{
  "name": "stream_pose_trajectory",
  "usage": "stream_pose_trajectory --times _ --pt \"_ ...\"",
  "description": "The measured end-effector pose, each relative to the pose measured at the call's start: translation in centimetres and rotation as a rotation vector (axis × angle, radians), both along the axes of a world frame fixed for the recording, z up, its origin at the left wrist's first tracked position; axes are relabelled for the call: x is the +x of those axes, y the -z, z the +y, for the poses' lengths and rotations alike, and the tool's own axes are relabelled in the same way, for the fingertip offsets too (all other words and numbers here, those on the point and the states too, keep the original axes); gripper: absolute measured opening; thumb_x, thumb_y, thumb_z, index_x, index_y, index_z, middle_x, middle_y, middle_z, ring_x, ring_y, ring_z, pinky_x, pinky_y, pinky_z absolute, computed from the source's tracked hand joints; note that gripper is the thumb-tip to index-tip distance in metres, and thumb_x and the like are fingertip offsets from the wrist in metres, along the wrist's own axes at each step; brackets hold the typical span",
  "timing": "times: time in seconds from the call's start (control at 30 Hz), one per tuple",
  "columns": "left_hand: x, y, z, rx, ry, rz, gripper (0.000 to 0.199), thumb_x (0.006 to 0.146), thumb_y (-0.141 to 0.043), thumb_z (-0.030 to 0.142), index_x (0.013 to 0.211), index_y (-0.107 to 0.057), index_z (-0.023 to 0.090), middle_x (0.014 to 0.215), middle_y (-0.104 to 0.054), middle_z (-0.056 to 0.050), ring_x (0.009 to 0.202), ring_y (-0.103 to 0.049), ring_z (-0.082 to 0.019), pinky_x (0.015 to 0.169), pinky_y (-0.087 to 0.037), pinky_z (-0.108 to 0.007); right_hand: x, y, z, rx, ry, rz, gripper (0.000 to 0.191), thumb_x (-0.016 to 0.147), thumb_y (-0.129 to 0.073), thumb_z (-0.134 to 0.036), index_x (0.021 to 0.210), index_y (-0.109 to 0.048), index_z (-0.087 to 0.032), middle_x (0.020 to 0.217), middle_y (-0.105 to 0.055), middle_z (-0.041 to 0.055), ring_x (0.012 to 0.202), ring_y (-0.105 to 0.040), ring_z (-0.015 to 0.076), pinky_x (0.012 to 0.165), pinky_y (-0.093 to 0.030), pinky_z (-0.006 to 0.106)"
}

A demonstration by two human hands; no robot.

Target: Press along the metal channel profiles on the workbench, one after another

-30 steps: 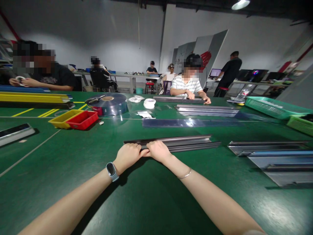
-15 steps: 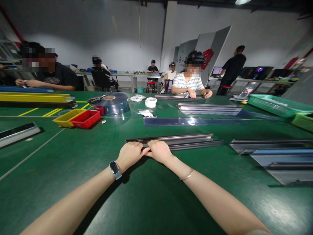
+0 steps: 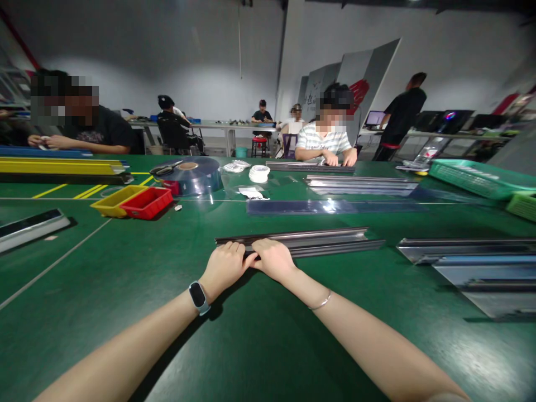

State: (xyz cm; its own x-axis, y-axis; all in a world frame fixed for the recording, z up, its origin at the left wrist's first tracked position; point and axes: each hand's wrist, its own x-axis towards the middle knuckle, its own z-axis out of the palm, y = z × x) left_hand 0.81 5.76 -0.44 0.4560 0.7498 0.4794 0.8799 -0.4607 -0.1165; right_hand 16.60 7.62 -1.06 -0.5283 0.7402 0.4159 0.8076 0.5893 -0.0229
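A dark metal profile (image 3: 330,244) with a long channel lies on the green table (image 3: 259,335) in front of me. My left hand (image 3: 224,263) is closed over its left end, fingers bent across the far side. Right beside it, my right hand (image 3: 274,260) grips the same profile, and the two thumbs meet at the near edge. My fingertips are hidden behind the profile, so anything small beneath them cannot be made out. Beyond the profile lies a clear plastic strip (image 3: 301,207).
Several profiles (image 3: 481,268) lie at the right, others (image 3: 62,167) at the back left. A yellow bin (image 3: 117,202), a red bin (image 3: 147,203), a film roll (image 3: 188,176), scissors (image 3: 167,167) and a green basket (image 3: 481,178) stand around. Across the table a co-worker (image 3: 324,142) handles another profile.
My hands and the profile stay almost in place. The co-worker opposite has brought both hands closer together on their profile.
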Motion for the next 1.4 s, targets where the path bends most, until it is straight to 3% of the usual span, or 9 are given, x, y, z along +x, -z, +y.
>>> stream_pose_trajectory --times 0.37,0.7,0.9,1.07,1.4 --pt "-0.1 -0.5 0.3 -0.096 0.007 -0.025 0.041 0.087 -0.031 0.043 0.076 -0.057 0.013 0.074 -0.060 -0.009 0.074 -0.055 -0.019 0.068 -0.041 -0.030 -0.2 -1.0 -0.1 -0.089 0.014 -0.040 0.015 0.076 -0.053 -0.030 0.073 -0.053 -0.016 0.076 -0.059 0.0045 0.077 -0.052 0.0155 0.069 -0.036 0.024" --pt "-0.4 -0.4 0.1 -0.053 0.076 -0.072 0.037 0.087 -0.034 0.040 0.079 -0.058 0.013 0.075 -0.060 -0.009 0.077 -0.055 -0.019 0.069 -0.041 -0.031 -0.3 -1.2 -0.6 -0.078 0.015 -0.021 0.021 0.078 -0.052 -0.036 0.077 -0.054 -0.015 0.078 -0.059 0.0045 0.079 -0.052 0.0159 0.071 -0.036 0.026" --pt "-0.5 -0.7 -0.4 -0.099 0.119 -0.043 0.032 0.086 -0.036 0.038 0.082 -0.058 0.014 0.077 -0.061 -0.007 0.077 -0.056 -0.019 0.070 -0.042 -0.031 -0.2 -1.3 -1.2 -0.105 -0.068 0.007 0.013 0.077 -0.051 -0.025 0.086 -0.055 -0.016 0.084 -0.060 0.0048 0.085 -0.053 0.0158 0.076 -0.037 0.025" --pt "-0.7 -0.9 0.1 -0.112 0.148 -0.017 0.032 0.085 -0.037 0.038 0.081 -0.058 0.015 0.079 -0.061 -0.008 0.077 -0.056 -0.018 0.069 -0.042 -0.030 -0.2 -1.7 -1.1 -0.136 -0.050 -0.015 0.010 0.075 -0.050 -0.022 0.081 -0.056 -0.017 0.082 -0.061 0.0046 0.081 -0.054 0.0163 0.073 -0.038 0.026" --pt "-1.0 -0.6 0.7 -0.054 0.080 -0.014 0.038 0.085 -0.035 0.043 0.075 -0.058 0.014 0.075 -0.062 -0.008 0.073 -0.056 -0.019 0.066 -0.041 -0.030 -0.4 -2.1 -0.9 -0.154 0.030 -0.033 0.019 0.079 -0.045 -0.029 0.087 -0.057 -0.016 0.087 -0.061 0.0068 0.086 -0.054 0.0174 0.075 -0.038 0.027"
